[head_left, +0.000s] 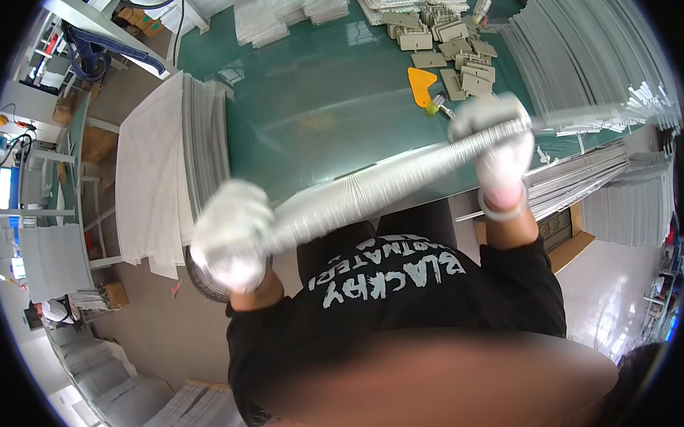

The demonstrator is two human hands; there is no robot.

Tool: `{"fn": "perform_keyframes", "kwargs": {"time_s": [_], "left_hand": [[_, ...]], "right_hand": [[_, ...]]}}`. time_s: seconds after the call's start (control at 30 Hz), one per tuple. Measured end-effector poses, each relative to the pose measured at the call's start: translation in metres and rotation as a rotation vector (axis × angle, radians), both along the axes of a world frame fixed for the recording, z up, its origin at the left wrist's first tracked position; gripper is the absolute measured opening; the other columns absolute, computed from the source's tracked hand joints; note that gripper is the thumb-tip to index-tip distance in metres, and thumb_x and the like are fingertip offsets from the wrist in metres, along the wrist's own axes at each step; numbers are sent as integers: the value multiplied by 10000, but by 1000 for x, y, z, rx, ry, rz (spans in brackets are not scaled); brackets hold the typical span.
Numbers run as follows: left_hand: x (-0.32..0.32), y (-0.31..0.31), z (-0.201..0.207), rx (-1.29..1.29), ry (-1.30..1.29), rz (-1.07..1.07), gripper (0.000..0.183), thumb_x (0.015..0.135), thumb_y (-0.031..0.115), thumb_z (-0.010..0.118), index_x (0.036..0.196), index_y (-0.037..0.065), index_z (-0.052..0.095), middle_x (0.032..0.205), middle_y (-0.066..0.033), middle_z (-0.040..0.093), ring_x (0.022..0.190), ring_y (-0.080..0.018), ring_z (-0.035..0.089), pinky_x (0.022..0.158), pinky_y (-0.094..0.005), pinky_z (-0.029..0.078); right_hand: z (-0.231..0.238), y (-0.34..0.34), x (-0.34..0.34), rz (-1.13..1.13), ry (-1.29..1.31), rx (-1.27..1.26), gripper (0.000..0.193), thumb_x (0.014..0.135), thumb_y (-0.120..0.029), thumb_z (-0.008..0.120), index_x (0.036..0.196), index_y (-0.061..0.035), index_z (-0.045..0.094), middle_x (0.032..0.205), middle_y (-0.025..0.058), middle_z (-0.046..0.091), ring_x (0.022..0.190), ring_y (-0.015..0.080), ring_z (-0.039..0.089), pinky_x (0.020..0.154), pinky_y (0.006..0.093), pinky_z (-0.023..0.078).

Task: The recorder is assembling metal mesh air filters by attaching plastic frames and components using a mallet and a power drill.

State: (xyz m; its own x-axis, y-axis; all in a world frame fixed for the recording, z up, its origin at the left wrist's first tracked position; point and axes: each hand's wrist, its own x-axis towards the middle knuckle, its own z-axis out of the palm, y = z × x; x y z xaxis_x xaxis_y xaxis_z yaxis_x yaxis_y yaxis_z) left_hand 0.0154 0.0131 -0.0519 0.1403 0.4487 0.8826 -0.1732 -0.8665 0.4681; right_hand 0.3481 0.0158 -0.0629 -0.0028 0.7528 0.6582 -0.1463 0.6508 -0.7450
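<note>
A long, narrow bundle of pleated white mesh (367,188) stretches in front of my body over the near edge of the green table. My left hand (233,232), in a white glove, is closed around its left end. Around the right end, higher and farther from me, my gloved right hand (496,136) is closed too. Both hands are blurred by motion. Just beyond my right hand lie an orange flat scraper (421,86) and a small tool with a yellow-green handle (433,109).
Grey-beige plastic pieces (457,47) are heaped at the back right of the green table (308,109). Pleated white sheets (156,167) stand at the left edge, with another large stack (592,47) at the right. Thin white strips (574,179) lie beside my right forearm.
</note>
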Motion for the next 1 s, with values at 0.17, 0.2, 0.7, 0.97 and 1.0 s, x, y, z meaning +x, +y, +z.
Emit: {"fn": "perform_keyframes", "kwargs": {"time_s": [0.17, 0.2, 0.7, 0.97, 1.0], "left_hand": [[1, 35, -8, -302, -228, 491, 153, 881, -2, 611, 1024, -57, 608, 862, -78, 623, 741, -132, 573, 716, -273, 480], [-2, 41, -10, -392, -239, 522, 146, 887, -20, 613, 1030, -51, 602, 872, -55, 622, 755, -90, 559, 717, -228, 465], [4, 69, -4, -450, -269, 405, 112, 928, -6, 620, 882, 39, 529, 866, 0, 574, 729, -34, 484, 668, -189, 408], [0, 42, -6, -454, -277, 476, 141, 878, -62, 582, 856, 43, 490, 945, -64, 613, 824, -87, 540, 762, -227, 448], [4, 38, -5, -428, -260, 481, 99, 872, -63, 570, 908, 19, 529, 984, -89, 629, 852, -104, 558, 788, -241, 459]], "right_hand": [[-84, 26, -16, -263, -334, -333, 922, 713, -217, 882, 1395, 39, 317, 1269, 139, 530, 1168, 226, 531, 1011, 355, 441], [-113, 22, -13, -334, -503, -340, 983, 684, -198, 899, 1410, 36, 279, 1295, 161, 519, 1203, 249, 523, 1032, 364, 430], [-74, 38, 30, 24, -238, -484, 481, 872, -116, 706, 1302, 30, 547, 1204, 85, 646, 1104, 145, 589, 994, 324, 465], [26, 49, -18, -299, 34, -128, 182, 883, 9, 648, 1064, -7, 643, 794, -47, 610, 682, 16, 496, 643, 177, 408], [24, 47, -17, -296, 31, -128, 182, 883, 9, 648, 1064, -7, 643, 794, -47, 610, 682, 16, 496, 643, 177, 408]]}}
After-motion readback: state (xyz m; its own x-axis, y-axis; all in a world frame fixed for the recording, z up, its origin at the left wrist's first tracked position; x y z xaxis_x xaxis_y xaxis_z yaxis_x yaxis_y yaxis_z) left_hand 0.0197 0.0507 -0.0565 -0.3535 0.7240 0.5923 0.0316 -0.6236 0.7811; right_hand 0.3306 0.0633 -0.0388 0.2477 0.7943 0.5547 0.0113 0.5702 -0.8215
